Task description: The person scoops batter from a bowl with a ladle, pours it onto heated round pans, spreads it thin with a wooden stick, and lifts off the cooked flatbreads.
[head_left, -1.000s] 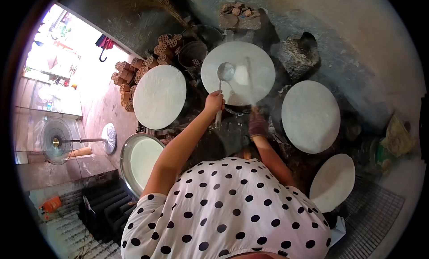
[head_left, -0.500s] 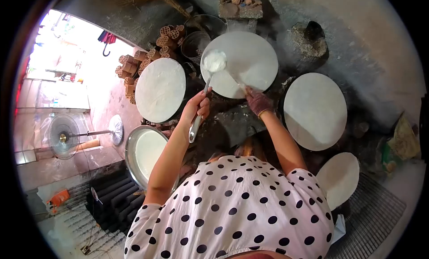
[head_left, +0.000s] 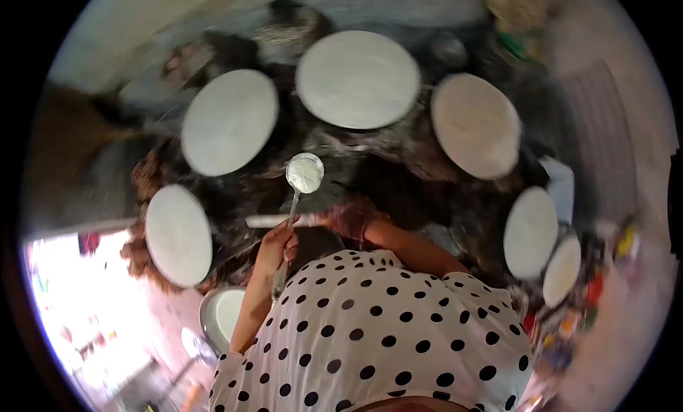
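My left hand (head_left: 278,243) is wrapped round the handle of a metal ladle (head_left: 305,173), whose bowl holds white batter. My right hand (head_left: 350,220), in a dark reddish glove, grips a flat pale stick (head_left: 281,221) that points left, passing close to the ladle's handle. Beyond both hands is a round white disc (head_left: 358,79) at the top middle. Another white disc (head_left: 230,122) lies to its left, and a more beige disc (head_left: 476,126) to its right. The gloved fingers are somewhat blurred.
Further white discs stand at the left (head_left: 178,236) and right (head_left: 531,233), with a smaller one (head_left: 562,271) beyond. A metal basin of white liquid (head_left: 226,314) is at lower left. Clay pieces (head_left: 148,179) are stacked behind the left disc. A wire rack (head_left: 605,138) lies at the right.
The view has swung to the right. The ladle, now filled with batter, and the stick have moved off the disc and back nearer my body. The stick now points left.
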Demonstrator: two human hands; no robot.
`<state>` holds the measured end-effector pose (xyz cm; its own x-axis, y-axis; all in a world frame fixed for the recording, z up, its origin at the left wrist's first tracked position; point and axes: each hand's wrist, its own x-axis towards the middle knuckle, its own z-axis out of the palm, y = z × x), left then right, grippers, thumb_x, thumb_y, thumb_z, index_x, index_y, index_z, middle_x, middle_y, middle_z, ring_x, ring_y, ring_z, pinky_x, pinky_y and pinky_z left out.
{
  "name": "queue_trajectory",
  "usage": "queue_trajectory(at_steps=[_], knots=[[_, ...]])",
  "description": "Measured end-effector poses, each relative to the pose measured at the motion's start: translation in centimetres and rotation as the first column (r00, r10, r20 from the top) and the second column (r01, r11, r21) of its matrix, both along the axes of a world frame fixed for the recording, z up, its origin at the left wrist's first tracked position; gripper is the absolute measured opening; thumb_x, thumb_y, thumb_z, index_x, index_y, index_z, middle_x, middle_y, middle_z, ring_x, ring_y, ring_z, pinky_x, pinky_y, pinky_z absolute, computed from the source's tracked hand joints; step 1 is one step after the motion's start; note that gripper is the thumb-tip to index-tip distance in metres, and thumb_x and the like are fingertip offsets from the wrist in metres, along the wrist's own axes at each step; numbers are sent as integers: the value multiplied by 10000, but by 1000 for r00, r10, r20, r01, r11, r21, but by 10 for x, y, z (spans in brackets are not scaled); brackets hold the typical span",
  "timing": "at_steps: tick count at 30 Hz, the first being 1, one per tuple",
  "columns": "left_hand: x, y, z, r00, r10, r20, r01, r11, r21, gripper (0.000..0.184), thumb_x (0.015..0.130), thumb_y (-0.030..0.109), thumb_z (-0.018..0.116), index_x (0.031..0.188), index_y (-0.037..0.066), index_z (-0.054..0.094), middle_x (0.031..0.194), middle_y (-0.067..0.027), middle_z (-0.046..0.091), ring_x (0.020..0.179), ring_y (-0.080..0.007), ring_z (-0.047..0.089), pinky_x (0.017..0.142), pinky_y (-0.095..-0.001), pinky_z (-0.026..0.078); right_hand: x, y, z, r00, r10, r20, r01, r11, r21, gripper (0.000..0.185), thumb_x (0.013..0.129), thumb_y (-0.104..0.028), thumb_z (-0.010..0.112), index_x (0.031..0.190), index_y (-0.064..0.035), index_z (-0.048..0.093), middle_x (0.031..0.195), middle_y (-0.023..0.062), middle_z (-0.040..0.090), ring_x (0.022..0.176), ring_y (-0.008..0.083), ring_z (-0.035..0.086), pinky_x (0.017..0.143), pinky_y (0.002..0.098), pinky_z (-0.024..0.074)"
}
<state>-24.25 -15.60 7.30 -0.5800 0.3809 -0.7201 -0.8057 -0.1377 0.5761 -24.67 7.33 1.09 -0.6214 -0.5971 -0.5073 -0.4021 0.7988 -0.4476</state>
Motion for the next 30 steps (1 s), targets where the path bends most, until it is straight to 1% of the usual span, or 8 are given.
queue_trajectory(at_steps=[3, 5, 11, 16, 19, 22, 26, 30], knots=[[10, 36, 6, 967, -254, 26, 240, 939, 245, 372, 1000, 167, 384, 1350, 42, 415, 572, 44, 362, 384, -46, 333, 352, -197, 271, 131, 79, -108, 751, -622, -222, 455, 731, -508, 375, 950, -280, 364, 1313, -252, 454, 1187, 157, 561, 1044, 337, 576, 794, 488, 497], [34, 57, -3, 971, -218, 94, 136, 835, 534, 375, 1015, 190, 365, 1359, 45, 401, 560, 50, 314, 380, -38, 323, 351, -196, 280, 181, 118, -82, 725, -614, -312, 671, 733, 115, 384, 933, -302, 421, 1307, -229, 466, 1243, 154, 529, 1071, 322, 560, 880, 459, 465], [40, 176, -22, 839, -379, 391, 111, 822, 559, 393, 1024, 187, 335, 1394, 51, 337, 599, 41, 338, 355, -45, 297, 339, -204, 293, 312, 244, -150, 80, -985, -155, 966, 115, -231, 348, 847, -366, 572, 991, -60, 652, 956, 134, 664, 817, 323, 632, 725, 423, 488], [56, 211, 6, 767, -598, -231, 630, 771, 93, 413, 1009, 188, 387, 1403, 66, 360, 575, 29, 358, 368, -41, 316, 351, -214, 293, 304, 291, -100, -321, -936, -142, 926, -279, -254, 322, 887, -323, 563, 1034, -50, 652, 872, 146, 666, 798, 290, 629, 727, 365, 489], [66, 258, -21, 786, -585, -203, 606, 793, 62, 424, 1011, 206, 385, 1412, 74, 347, 582, 32, 352, 378, -41, 326, 361, -212, 310, 274, 356, -99, -360, -932, 45, 890, -358, -283, 352, 878, -345, 581, 1009, -25, 645, 884, 127, 668, 771, 266, 620, 685, 361, 480], [70, 301, -28, 802, -197, 564, -197, 803, 562, 494, 1004, 238, 420, 1445, 79, 265, 552, 33, 335, 393, -65, 319, 359, -244, 286, 234, 441, -122, -438, -862, 254, 817, -500, -288, 349, 876, -340, 592, 969, -7, 642, 845, 90, 654, 727, 204, 597, 621, 342, 455], [85, 301, 11, 922, -290, -256, 304, 952, 17, 470, 1003, 218, 427, 1432, 76, 300, 570, 38, 363, 392, -56, 322, 360, -227, 274, 176, 523, -111, -412, -817, 403, 703, -566, -431, 263, 872, -281, 611, 874, -18, 606, 687, 33, 562, 610, 146, 532, 503, 328, 404], [89, 320, 29, 986, -103, -133, 103, 995, -6, 401, 999, 181, 410, 1379, 54, 384, 597, 43, 363, 401, -45, 301, 367, -198, 264, 158, 504, -83, -370, -577, 728, 670, -709, -221, 236, 857, -283, 623, 806, -63, 558, 624, -4, 484, 560, 137, 481, 455, 297, 384]])
